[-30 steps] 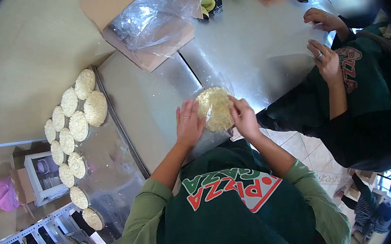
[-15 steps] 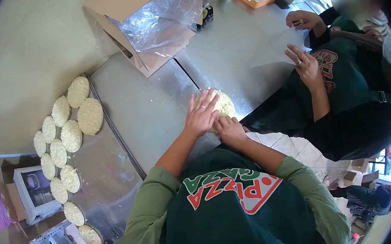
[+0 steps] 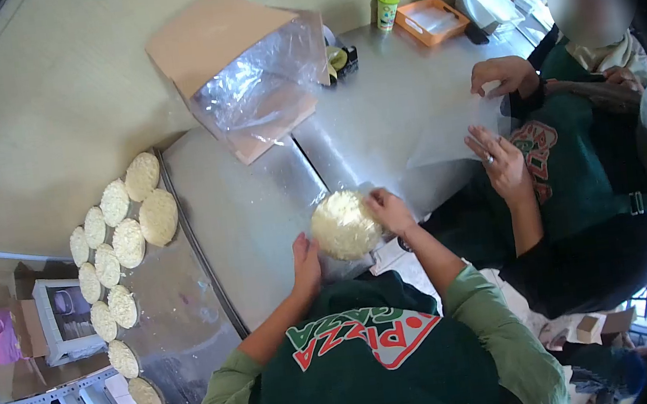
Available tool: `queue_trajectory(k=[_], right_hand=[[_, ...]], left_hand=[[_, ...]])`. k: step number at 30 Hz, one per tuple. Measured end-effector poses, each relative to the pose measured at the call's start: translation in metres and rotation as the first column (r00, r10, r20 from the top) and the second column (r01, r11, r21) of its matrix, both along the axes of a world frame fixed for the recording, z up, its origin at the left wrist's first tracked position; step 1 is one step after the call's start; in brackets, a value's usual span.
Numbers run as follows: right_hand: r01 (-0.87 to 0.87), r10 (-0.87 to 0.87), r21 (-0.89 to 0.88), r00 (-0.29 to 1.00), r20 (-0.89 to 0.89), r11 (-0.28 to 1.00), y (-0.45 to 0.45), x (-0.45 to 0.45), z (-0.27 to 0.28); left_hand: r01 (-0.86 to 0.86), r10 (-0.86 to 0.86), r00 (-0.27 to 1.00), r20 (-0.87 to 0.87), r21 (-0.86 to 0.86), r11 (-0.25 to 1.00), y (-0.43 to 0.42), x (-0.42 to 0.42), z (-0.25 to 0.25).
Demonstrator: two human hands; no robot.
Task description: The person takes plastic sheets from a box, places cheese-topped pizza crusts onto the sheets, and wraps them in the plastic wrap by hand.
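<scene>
A round pizza base [image 3: 346,235] covered in pale shredded cheese, with shiny clear plastic wrap around it, is at the near edge of the metal table, in front of my apron. My right hand [image 3: 391,212] is closed on its right rim, fingers bent over the wrap. Beside the left rim is my left hand [image 3: 306,266], its fingers fairly straight and upright and its palm turned towards the base. Whether those fingertips touch the wrap is hard to make out.
Several cheese-topped bases [image 3: 129,242] lie in rows on the left table. A cardboard box [image 3: 217,42] lined with plastic stands at the back. On the right, a co-worker's hands [image 3: 506,161] hold a clear plastic sheet [image 3: 444,136]. An orange tray [image 3: 431,22] sits beyond.
My hands have parted from the top of the base and are now at its two sides. The wrapped base has come nearer to me and slightly left.
</scene>
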State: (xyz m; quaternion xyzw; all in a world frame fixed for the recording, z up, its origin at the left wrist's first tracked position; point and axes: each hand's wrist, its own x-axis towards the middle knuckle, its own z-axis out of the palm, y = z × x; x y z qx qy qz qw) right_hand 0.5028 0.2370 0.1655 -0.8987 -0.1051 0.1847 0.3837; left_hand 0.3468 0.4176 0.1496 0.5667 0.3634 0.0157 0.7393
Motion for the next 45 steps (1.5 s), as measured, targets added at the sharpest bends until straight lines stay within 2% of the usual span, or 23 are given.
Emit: queue_trajectory(k=[1,6,7,8,10,12,14,16,18,19,20,21,24,26,29,31,32,34,37,38,40,43,45], right_hand=[[-0.115,0.114,0.009,0.968,-0.222,0.993,0.007,0.008,0.029],[0.094,-0.041,0.282,0.981,-0.188,0.955,-0.003,0.02,-0.005],[0.186,-0.11,0.331,0.966,-0.233,0.925,-0.016,0.031,0.006],[0.272,-0.132,0.358,0.92,-0.369,0.893,-0.033,0.048,0.02],[0.34,-0.252,0.313,0.924,-0.288,0.887,-0.072,0.089,-0.012],[0.285,-0.278,0.013,0.944,-0.178,0.958,-0.105,0.123,0.011],[0.104,-0.107,0.093,0.994,0.021,0.99,-0.101,0.12,0.028],[-0.081,0.048,0.129,0.969,0.243,0.988,-0.082,0.113,0.046],[-0.253,0.179,0.109,0.874,0.452,0.961,-0.062,0.101,0.077],[-0.37,0.443,0.487,0.896,-0.038,0.791,-0.048,0.076,0.141],[-0.561,0.606,0.572,0.784,0.133,0.599,-0.033,0.06,0.162],[-0.56,0.692,0.688,0.712,0.115,0.462,-0.027,0.045,0.193],[-0.296,0.851,0.949,0.521,0.064,0.11,-0.027,0.009,0.258],[-0.442,0.799,0.834,0.339,0.496,-0.33,-0.019,0.006,0.274],[-0.655,0.812,0.728,0.304,0.498,-0.202,0.02,0.0,0.293],[-0.661,0.611,0.643,0.707,0.358,0.388,0.067,0.013,0.256],[-0.698,0.441,0.34,0.682,0.584,0.63,0.102,0.038,0.231],[-0.551,0.34,0.159,0.69,0.639,0.819,0.159,0.069,0.173],[-0.408,0.537,-0.35,0.671,0.511,0.843,0.216,0.093,0.166],[-0.365,0.598,-0.518,0.693,0.404,0.773,0.234,0.101,0.167],[-0.391,0.577,-0.533,0.78,0.24,0.75,0.258,0.125,0.159],[-0.47,0.54,-0.388,0.837,0.089,0.793,0.252,0.139,0.165],[-0.48,0.496,-0.213,0.868,0.027,0.851,0.246,0.137,0.178]], left_hand=[[-0.04,0.041,0.999,0.018,-0.03,0.999,-0.006,0.003,0.011],[-0.034,0.034,0.999,-0.023,-0.013,0.999,-0.039,0.055,0.041],[0.145,-0.162,0.986,0.044,0.264,0.954,-0.037,0.067,0.024],[0.282,-0.359,0.932,0.047,0.528,0.801,-0.032,0.081,0.007],[0.095,-0.48,0.877,0.029,0.968,0.233,-0.032,0.114,0.096],[-0.011,-0.414,0.908,-0.064,0.984,-0.176,-0.012,0.146,0.14],[0.022,-0.296,0.949,-0.104,0.963,-0.269,0.012,0.17,0.166],[0.033,-0.265,0.959,-0.103,0.967,-0.254,0.042,0.184,0.17],[0.156,-0.238,0.956,-0.17,0.985,-0.077,0.072,0.197,0.154],[0.177,-0.236,0.956,-0.177,0.984,-0.023,0.074,0.199,0.157],[0.2,-0.228,0.955,-0.189,0.979,0.027,0.078,0.197,0.168],[0.219,-0.215,0.956,-0.199,0.973,0.069,0.085,0.195,0.175],[-0.185,-0.262,0.943,0.205,0.978,0.099,0.098,0.188,0.174],[-0.268,-0.257,0.917,0.307,0.947,0.175,0.1,0.187,0.176],[-0.23,-0.159,0.935,0.316,0.885,0.404,0.096,0.164,0.193],[-0.215,-0.081,0.945,0.316,0.79,0.574,0.096,0.145,0.21],[-0.248,-0.103,0.921,0.376,0.768,0.591,0.096,0.137,0.209],[-0.31,-0.142,0.858,0.493,0.72,0.621,0.098,0.121,0.205],[-0.384,-0.132,0.878,0.46,0.841,0.38,0.1,0.085,0.207],[-0.472,-0.101,0.813,0.573,0.751,0.461,0.107,0.073,0.203],[-0.608,-0.013,0.648,0.762,0.527,0.593,0.121,0.052,0.201],[-0.433,0.025,0.584,0.811,0.286,0.855,0.113,0.009,0.245],[-0.381,0.176,0.65,0.739,0.116,0.917,0.122,-0.003,0.247]])
